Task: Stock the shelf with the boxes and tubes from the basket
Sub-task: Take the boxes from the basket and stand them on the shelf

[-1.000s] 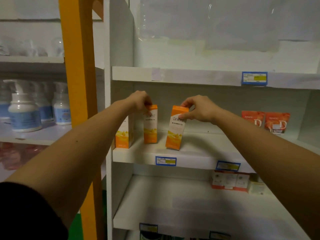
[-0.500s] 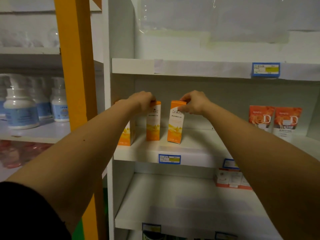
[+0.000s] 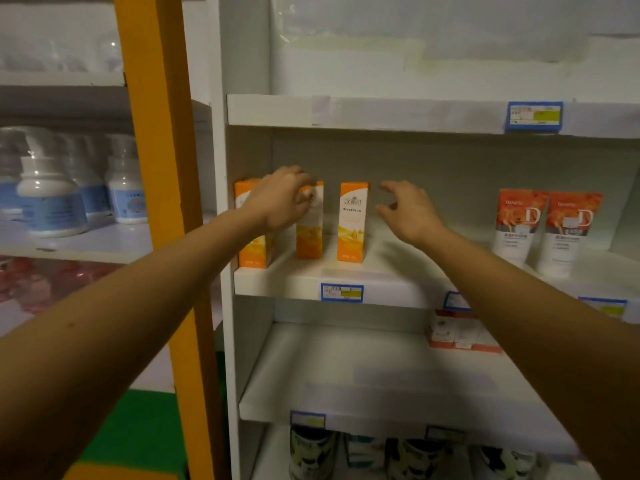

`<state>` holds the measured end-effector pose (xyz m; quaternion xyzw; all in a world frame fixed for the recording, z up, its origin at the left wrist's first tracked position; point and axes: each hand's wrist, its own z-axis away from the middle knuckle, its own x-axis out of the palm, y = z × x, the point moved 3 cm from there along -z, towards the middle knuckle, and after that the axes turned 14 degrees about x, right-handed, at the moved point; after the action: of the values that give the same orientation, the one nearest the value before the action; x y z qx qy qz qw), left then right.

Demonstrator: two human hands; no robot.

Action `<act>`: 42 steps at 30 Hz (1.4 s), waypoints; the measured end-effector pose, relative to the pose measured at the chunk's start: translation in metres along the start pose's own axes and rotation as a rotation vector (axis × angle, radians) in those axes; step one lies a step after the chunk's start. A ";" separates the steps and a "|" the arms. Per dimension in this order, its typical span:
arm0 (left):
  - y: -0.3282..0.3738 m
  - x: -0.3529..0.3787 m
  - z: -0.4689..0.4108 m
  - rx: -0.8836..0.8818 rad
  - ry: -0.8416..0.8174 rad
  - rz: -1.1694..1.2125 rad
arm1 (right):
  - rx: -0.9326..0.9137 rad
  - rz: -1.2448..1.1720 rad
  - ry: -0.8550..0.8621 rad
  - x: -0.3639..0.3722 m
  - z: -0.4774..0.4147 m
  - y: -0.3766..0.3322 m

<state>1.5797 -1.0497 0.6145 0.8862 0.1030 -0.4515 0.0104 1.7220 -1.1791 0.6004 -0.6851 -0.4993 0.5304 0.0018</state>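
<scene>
standing upright on the white shelf (image 3: 398, 271), three orange boxes line up; the left hand (image 3: 280, 199) pinches the middle box (image 3: 309, 233) top, the right hand (image 3: 407, 211) hovers spread beside the right box (image 3: 351, 223).

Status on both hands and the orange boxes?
Right hand open, off third orange-and-white carton. Left hand on middle carton. White shelf clear alongside.

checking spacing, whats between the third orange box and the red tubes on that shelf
Only the open right hand, just beside the box; bare shelf from there to the tubes, head view.
</scene>
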 end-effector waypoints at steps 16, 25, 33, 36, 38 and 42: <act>0.107 0.205 0.248 -0.026 -0.521 0.428 | 0.115 0.041 -0.523 0.151 0.244 0.157; 0.143 0.355 0.365 -0.178 -1.097 0.461 | 0.206 0.287 -0.909 0.291 0.349 0.238; 0.155 0.446 0.451 -0.202 -1.387 0.409 | 0.370 0.388 -1.124 0.386 0.425 0.297; 0.159 0.466 0.465 -0.190 -1.430 0.370 | 0.310 0.432 -1.139 0.404 0.441 0.310; 0.162 0.478 0.473 -0.173 -1.456 0.345 | 0.297 0.434 -1.193 0.412 0.450 0.315; 0.166 0.494 0.483 -0.217 -1.458 0.346 | 0.299 0.458 -1.215 0.422 0.460 0.326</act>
<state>1.5083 -1.1807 -0.0800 0.3609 -0.0264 -0.9025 0.2337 1.5834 -1.2958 -0.0801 -0.3458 -0.1743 0.8726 -0.2978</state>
